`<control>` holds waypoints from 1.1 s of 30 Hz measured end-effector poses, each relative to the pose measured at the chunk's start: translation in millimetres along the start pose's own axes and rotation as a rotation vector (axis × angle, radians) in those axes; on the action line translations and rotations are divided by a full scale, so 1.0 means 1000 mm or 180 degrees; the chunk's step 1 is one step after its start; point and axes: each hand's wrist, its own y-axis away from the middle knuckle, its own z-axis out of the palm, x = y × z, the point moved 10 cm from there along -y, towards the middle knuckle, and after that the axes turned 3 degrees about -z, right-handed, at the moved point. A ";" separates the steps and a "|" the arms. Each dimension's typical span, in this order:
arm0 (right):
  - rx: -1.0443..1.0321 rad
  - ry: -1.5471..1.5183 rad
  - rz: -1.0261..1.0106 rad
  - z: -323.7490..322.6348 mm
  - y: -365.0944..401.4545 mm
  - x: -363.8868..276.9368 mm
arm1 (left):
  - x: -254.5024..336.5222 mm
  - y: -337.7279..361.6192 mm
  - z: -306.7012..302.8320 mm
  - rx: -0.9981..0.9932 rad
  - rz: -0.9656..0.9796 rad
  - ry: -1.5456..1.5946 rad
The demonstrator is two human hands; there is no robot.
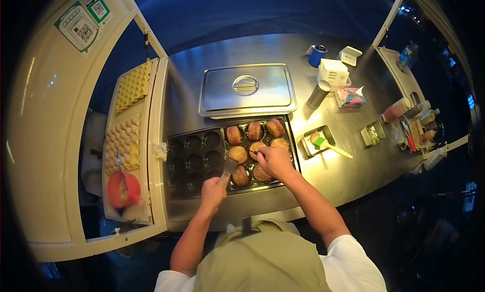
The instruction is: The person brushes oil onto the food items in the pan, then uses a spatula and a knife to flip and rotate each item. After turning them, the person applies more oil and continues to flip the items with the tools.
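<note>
My left hand (213,191) is closed around the handle of a metal spatula (231,165). Its flat blade points up beside a browned round cake (237,154) in the griddle's left column of cakes. My right hand (274,162) reaches over the same cakes, fingers pinched on a thin dark tool whose kind I cannot make out. The tool's tip is at the middle cake (256,149). Several cakes, some standing on edge like this one (233,135), sit in the right half of the black moulded griddle (294,150). Part of the lower right cake is hidden by my right hand.
Behind the griddle lies a lidded steel tray (273,90). To the right are an oil tray with a green brush (336,149), a shaker (318,94) and a small tin of chopped greens (373,134). Left stand egg trays (123,140) and a red pot (123,189).
</note>
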 end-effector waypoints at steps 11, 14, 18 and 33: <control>-0.0244 -0.1707 0.0012 0.002 -0.038 0.070 | -0.028 -0.038 -0.013 -0.0372 -0.0479 0.0169; -0.0389 -0.2746 0.1327 0.019 -0.011 0.084 | -0.031 -0.057 0.002 -0.0513 -0.0571 0.0239; -0.0041 -0.1919 0.0176 0.000 0.005 0.026 | -0.030 -0.070 0.011 -0.0573 -0.0592 0.0143; 0.0613 -0.1171 0.0483 -0.053 0.056 0.050 | -0.013 -0.043 -0.025 -0.0330 0.0094 -0.0234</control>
